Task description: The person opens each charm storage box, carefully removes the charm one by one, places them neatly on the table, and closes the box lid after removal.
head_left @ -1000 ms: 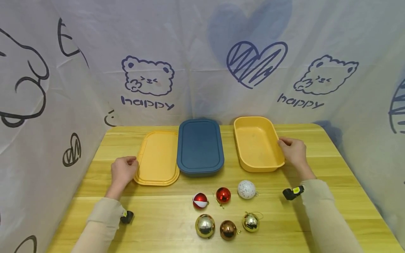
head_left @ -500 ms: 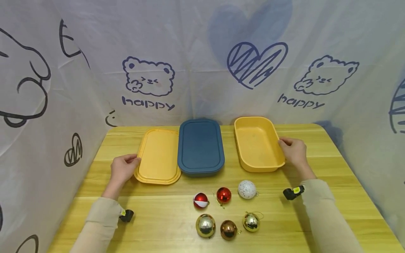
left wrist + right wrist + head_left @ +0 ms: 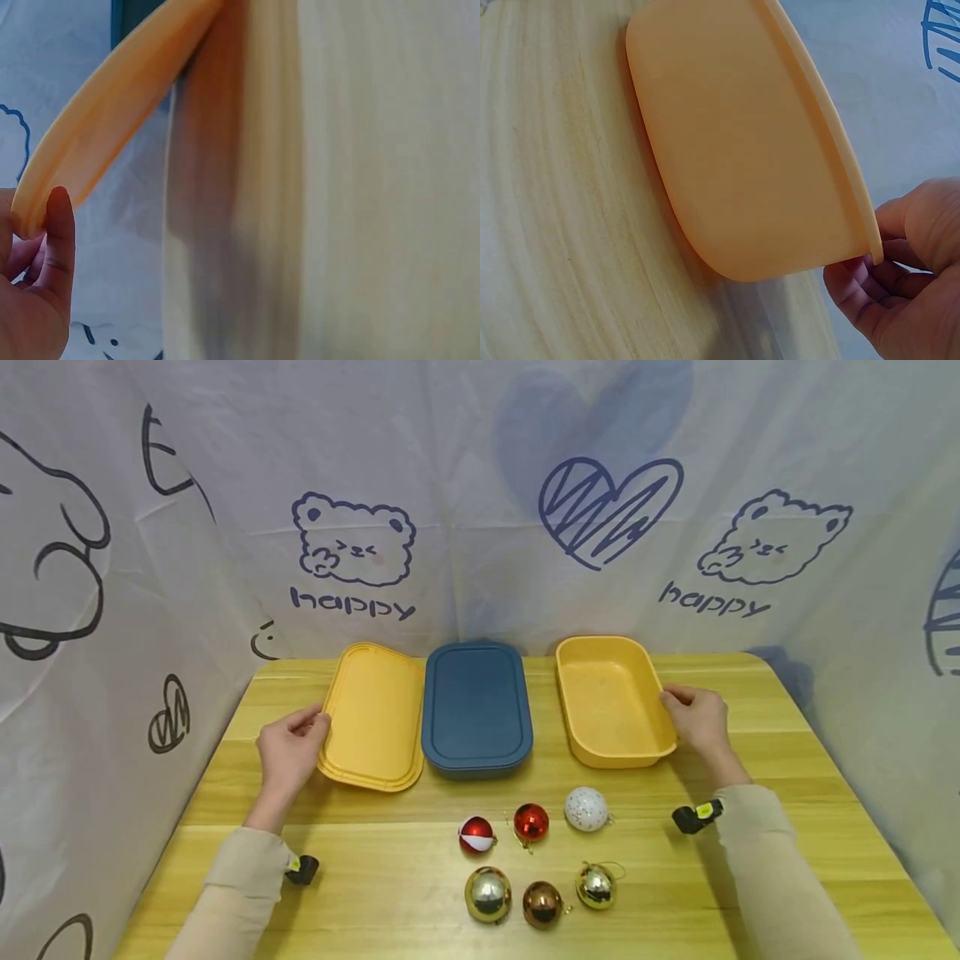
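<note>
In the head view my left hand point(image 3: 288, 752) pinches the left edge of a yellow lid point(image 3: 372, 714). That edge is raised off the table, so the lid tilts down toward the blue box. The left wrist view shows the lid point(image 3: 112, 112) between thumb and fingers, its far end low by the tabletop. My right hand point(image 3: 697, 720) pinches the right rim of a yellow plastic container point(image 3: 611, 702), which stands upright on the table with nothing inside. Up close in the right wrist view, fingers point(image 3: 855, 296) curl under the container's rim. A blue lidded box point(image 3: 476, 706) stands between lid and container.
Nearer the front lie several Christmas baubles: a red-and-white one point(image 3: 476, 835), a red one point(image 3: 531, 822), a white speckled one point(image 3: 587, 809), a large gold one point(image 3: 487, 894), a brown one point(image 3: 542, 904) and a smaller gold one point(image 3: 596, 886). White printed cloth point(image 3: 480, 527) encloses the wooden table point(image 3: 375, 877).
My left hand has moved up and slightly away, raising the yellow lid's left edge so it now tilts. The right hand, container, blue box and baubles stay where they were.
</note>
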